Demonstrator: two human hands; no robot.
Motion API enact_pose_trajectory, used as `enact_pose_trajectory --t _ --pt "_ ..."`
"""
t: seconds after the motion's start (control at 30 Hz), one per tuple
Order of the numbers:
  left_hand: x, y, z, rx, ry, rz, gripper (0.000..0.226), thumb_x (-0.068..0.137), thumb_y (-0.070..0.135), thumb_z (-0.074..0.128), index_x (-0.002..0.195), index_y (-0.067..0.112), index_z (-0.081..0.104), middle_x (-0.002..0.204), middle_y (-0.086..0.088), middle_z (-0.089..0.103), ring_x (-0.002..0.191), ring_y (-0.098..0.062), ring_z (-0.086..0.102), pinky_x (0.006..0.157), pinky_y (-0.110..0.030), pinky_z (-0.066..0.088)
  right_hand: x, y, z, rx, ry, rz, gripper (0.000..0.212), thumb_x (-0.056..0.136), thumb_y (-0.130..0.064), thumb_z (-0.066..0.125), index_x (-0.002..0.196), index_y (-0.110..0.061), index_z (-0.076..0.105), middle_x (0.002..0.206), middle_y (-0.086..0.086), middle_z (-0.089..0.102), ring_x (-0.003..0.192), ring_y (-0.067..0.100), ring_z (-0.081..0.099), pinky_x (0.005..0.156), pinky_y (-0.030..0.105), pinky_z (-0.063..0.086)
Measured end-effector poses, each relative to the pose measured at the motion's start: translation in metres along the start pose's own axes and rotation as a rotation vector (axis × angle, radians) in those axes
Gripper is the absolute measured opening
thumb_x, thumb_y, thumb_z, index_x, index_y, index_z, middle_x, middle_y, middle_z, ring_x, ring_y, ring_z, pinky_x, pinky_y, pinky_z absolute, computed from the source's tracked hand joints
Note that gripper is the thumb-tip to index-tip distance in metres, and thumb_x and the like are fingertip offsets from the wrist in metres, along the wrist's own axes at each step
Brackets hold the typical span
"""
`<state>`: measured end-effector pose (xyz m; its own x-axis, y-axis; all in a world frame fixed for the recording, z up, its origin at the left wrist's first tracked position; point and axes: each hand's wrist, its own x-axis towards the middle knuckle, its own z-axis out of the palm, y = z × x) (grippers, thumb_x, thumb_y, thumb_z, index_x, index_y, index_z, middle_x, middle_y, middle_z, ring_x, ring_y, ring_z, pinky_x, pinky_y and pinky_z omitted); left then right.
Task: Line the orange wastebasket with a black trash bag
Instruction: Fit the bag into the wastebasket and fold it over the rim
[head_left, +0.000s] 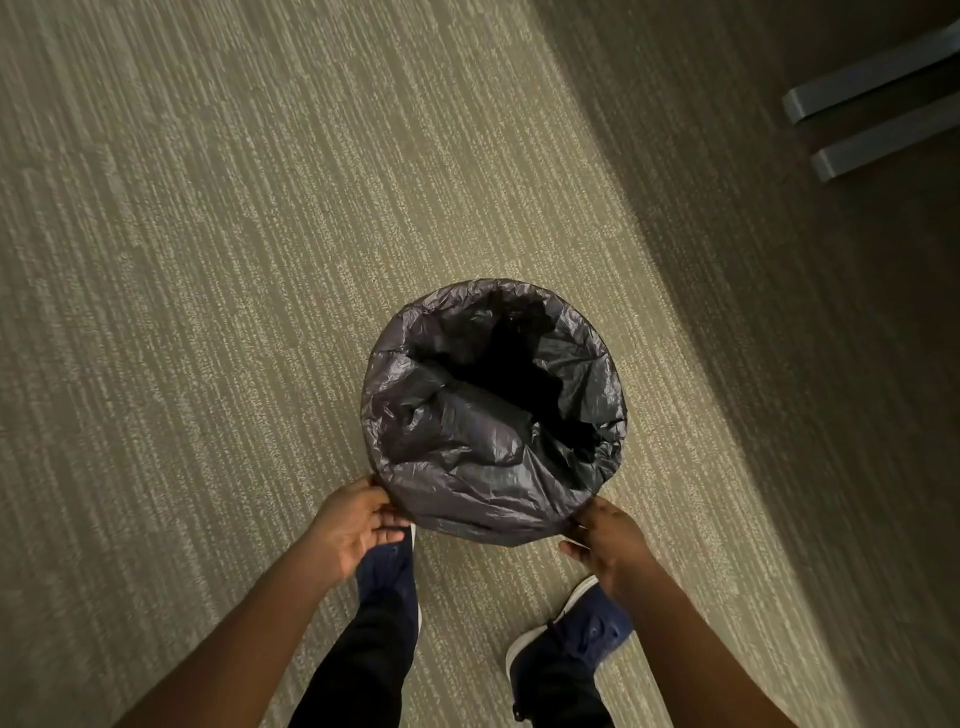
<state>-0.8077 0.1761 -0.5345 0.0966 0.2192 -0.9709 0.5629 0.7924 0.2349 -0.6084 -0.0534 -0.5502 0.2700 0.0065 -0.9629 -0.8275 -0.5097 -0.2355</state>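
Observation:
A black trash bag (483, 467) covers a round wastebasket standing on the carpet, seen from above. The bag is folded over the whole rim and sags into the dark inside; no orange of the basket shows. My left hand (348, 525) is at the near-left edge of the rim, fingers curled against the bag's folded-over skirt. At the near-right edge, my right hand (605, 540) has its fingertips on the plastic. Whether either hand pinches the plastic or only touches it is unclear.
Beige striped carpet (234, 260) spreads all around. My two dark blue shoes (566, 644) stand just behind the basket. Two grey metal furniture legs (872, 119) lie in the shaded upper right corner.

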Motion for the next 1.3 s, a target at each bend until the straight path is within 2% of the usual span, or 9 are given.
enact_pose_trajectory --t 0.2,0.37,0.5,0.7,0.87,0.97,1.03,1.17,1.3 --pt "0.016 0.002 0.015 -0.04 0.14 -0.018 0.03 0.103 0.008 0.034 0.115 0.007 0.061 0.108 -0.018 0.07 0.087 -0.031 0.065 0.073 -0.04 0.054 0.011 -0.008 0.014 0.042 0.017 0.053 0.024 0.104 -0.015 0.046 0.099 -0.013 0.069 0.081 0.002 0.078 0.072 0.02 0.069 0.056 0.029 0.057" --pt "0.003 0.0 0.009 -0.313 -0.018 -0.075 0.027 0.1 0.009 0.036 0.104 0.004 0.062 0.108 -0.019 0.068 0.096 -0.033 0.064 0.078 -0.046 0.052 0.004 -0.003 -0.004 0.041 -0.139 0.127 0.024 0.098 -0.002 0.05 0.1 -0.012 0.071 0.088 0.007 0.078 0.08 0.024 0.069 0.066 0.034 0.057" --pt "0.011 -0.004 -0.001 -0.256 -0.085 -0.094 0.024 0.101 0.007 0.039 0.103 0.008 0.063 0.102 -0.015 0.069 0.092 -0.03 0.064 0.076 -0.042 0.051 0.01 0.004 -0.004 0.013 -0.109 0.107 0.025 0.103 -0.003 0.046 0.099 -0.011 0.07 0.086 0.007 0.078 0.07 0.019 0.07 0.06 0.031 0.057" --pt "0.037 0.001 0.012 -0.04 0.205 -0.057 0.028 0.105 0.01 0.033 0.106 0.009 0.061 0.089 -0.009 0.068 0.073 -0.024 0.062 0.07 -0.038 0.052 0.027 -0.011 0.002 -0.046 0.062 0.065 0.029 0.106 -0.009 0.036 0.099 -0.01 0.064 0.086 0.007 0.072 0.071 0.021 0.067 0.06 0.033 0.056" --pt "0.024 0.008 0.01 -0.335 0.511 0.048 0.041 0.103 0.031 0.04 0.129 0.006 0.059 0.095 -0.008 0.064 0.084 -0.024 0.062 0.073 -0.041 0.052 0.004 -0.046 -0.017 -0.013 0.418 -0.293 0.026 0.101 -0.038 0.05 0.107 -0.015 0.061 0.094 0.007 0.065 0.078 0.022 0.062 0.071 0.037 0.049" --pt "-0.004 0.009 0.023 -0.265 0.374 0.241 0.052 0.09 0.071 0.047 0.12 0.032 0.062 0.112 0.0 0.066 0.099 -0.022 0.064 0.082 -0.048 0.056 -0.023 -0.056 -0.002 -0.088 0.415 -0.498 0.053 0.088 -0.065 0.056 0.121 -0.023 0.059 0.105 -0.003 0.071 0.091 0.016 0.069 0.079 0.038 0.055" --pt "-0.019 0.009 0.036 -0.106 0.275 0.306 0.031 0.082 0.069 0.064 0.102 0.045 0.066 0.108 0.008 0.07 0.099 -0.017 0.066 0.084 -0.048 0.057 -0.025 -0.053 0.019 -0.132 0.26 -0.484 0.052 0.086 -0.061 0.065 0.124 -0.026 0.06 0.107 -0.007 0.073 0.094 0.008 0.071 0.075 0.029 0.056" --pt "-0.017 0.005 0.042 -0.301 0.212 0.238 0.03 0.096 0.031 0.066 0.12 0.013 0.066 0.118 -0.012 0.074 0.106 -0.03 0.071 0.098 -0.053 0.055 -0.01 -0.048 0.031 0.012 0.153 -0.33 0.019 0.096 -0.041 0.065 0.109 -0.028 0.066 0.095 -0.016 0.075 0.077 -0.004 0.072 0.062 0.017 0.057" --pt "-0.018 -0.003 0.047 -0.471 0.035 0.144 0.046 0.099 0.046 0.054 0.131 0.015 0.065 0.126 -0.008 0.072 0.118 -0.027 0.067 0.096 -0.043 0.053 -0.005 -0.042 0.013 -0.094 -0.025 -0.219 0.064 0.076 -0.071 0.065 0.124 -0.029 0.064 0.115 -0.006 0.074 0.103 0.013 0.071 0.092 0.035 0.056"
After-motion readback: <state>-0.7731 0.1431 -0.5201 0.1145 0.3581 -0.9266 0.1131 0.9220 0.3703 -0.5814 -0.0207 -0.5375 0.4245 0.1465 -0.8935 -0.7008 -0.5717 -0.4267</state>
